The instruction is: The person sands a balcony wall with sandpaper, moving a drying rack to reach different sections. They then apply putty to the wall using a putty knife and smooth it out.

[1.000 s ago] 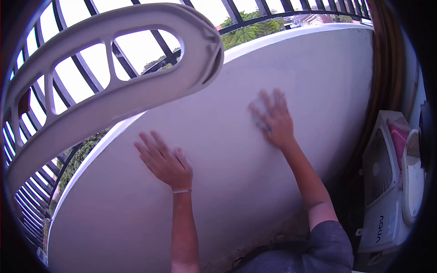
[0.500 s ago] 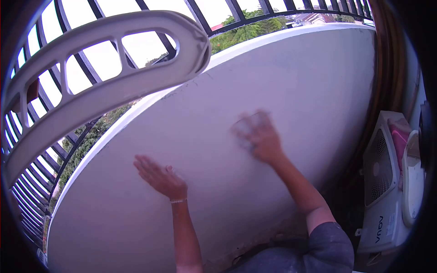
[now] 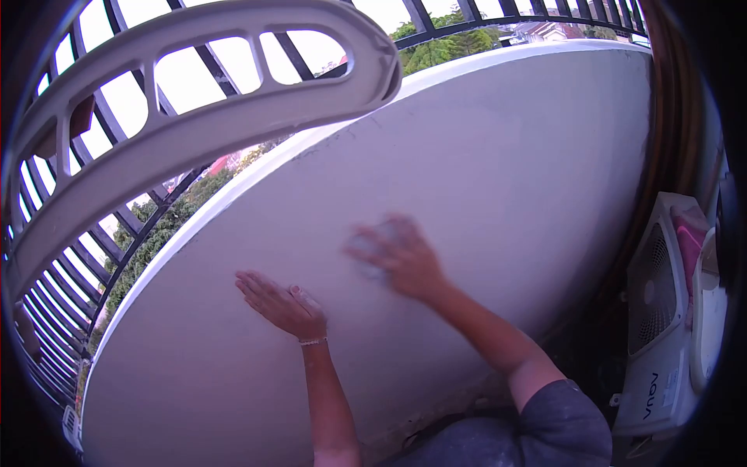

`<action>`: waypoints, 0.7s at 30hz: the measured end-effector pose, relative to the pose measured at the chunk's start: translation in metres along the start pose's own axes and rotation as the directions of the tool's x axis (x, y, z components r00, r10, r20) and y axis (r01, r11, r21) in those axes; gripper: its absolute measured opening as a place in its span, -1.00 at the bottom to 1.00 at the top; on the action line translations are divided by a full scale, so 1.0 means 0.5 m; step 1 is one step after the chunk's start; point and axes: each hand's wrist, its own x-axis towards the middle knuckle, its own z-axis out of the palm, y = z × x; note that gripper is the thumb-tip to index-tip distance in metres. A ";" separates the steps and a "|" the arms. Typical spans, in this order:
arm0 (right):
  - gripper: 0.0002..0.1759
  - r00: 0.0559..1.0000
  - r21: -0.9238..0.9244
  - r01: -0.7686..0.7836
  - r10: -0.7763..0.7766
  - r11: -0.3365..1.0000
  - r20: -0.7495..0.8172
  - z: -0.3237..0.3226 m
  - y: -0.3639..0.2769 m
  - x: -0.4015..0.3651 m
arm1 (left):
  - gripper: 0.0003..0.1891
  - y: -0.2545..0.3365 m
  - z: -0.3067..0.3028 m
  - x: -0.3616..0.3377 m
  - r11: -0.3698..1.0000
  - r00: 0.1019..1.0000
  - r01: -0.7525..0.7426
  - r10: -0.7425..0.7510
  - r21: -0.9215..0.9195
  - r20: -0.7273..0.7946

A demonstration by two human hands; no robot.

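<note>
My left hand [image 3: 282, 303] lies flat on the white balcony wall [image 3: 506, 156] with its fingers spread and pointing left; a thin beaded band circles the wrist. My right hand [image 3: 398, 261] is motion-blurred just to the right of it and a little higher. It presses a small pale pad [image 3: 372, 243] against the wall, and the blur hides what kind of pad it is. The two hands are about a hand's width apart. My grey sleeve shows at the bottom right.
A curved white plastic frame [image 3: 194, 117] with cut-outs hangs close above at the upper left. Black railing bars [image 3: 54, 311] top the wall, with trees beyond. A white air-conditioner unit [image 3: 657, 327] stands at the right, with a pink object [image 3: 689, 243] on top.
My right hand has slid down and to the left across the wall with the pad. My left hand has moved slightly lower, still flat on the wall.
</note>
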 end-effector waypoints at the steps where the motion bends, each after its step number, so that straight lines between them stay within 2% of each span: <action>1: -0.23 0.997 -0.109 -0.073 0.072 0.991 -0.012 -0.011 0.051 -0.047 | -0.28 -0.002 0.000 -0.005 1.000 1.000 0.004 -0.004 0.011 0.008; 2: -0.26 0.982 -0.102 -0.157 0.145 0.982 -0.117 -0.023 0.109 -0.075 | -0.28 -0.003 0.000 -0.009 1.000 1.000 0.006 -0.006 0.017 0.017; 4: -0.27 0.907 -0.064 -0.410 0.400 0.910 -0.133 -0.089 0.205 -0.064 | -0.27 0.002 0.009 -0.004 1.000 1.000 0.000 0.000 0.015 0.008; 6: -0.20 0.827 -0.064 -0.496 0.449 0.866 -0.337 -0.133 0.215 0.023 | -0.27 -0.002 0.003 -0.008 1.000 1.000 0.001 0.000 0.017 -0.012; 9: -0.14 0.750 -0.064 -0.595 0.524 0.801 -0.403 -0.127 0.160 0.160 | -0.28 0.002 0.003 -0.004 1.000 1.000 0.005 -0.005 0.005 -0.018; 11: -0.15 0.874 -0.091 -0.422 0.378 0.902 -0.307 -0.118 0.086 0.201 | -0.28 -0.002 0.004 -0.009 1.000 1.000 0.018 -0.019 0.017 0.011; 13: -0.19 0.967 0.012 -0.223 0.222 0.975 -0.122 -0.089 0.003 0.192 | -0.28 -0.001 0.006 -0.010 1.000 1.000 0.018 -0.018 0.005 0.021; 15: -0.19 0.997 0.056 -0.035 0.039 0.998 -0.067 -0.046 -0.038 0.124 | -0.28 -0.005 0.008 -0.009 1.000 1.000 0.013 -0.013 -0.017 0.006; 17: -0.23 0.999 0.043 0.050 -0.050 0.998 -0.001 -0.005 -0.014 0.032 | -0.29 -0.007 0.005 -0.008 1.000 1.000 0.007 -0.007 -0.023 0.004; 19: -0.26 0.999 -0.065 -0.043 0.043 0.997 -0.007 -0.016 0.046 -0.029 | -0.29 -0.005 0.004 -0.007 1.000 1.000 0.002 -0.002 -0.018 -0.005; 21: -0.28 0.969 -0.122 -0.242 0.233 0.963 -0.085 -0.060 0.122 -0.045 | -0.30 -0.001 0.004 -0.004 1.000 1.000 -0.002 0.002 -0.004 -0.017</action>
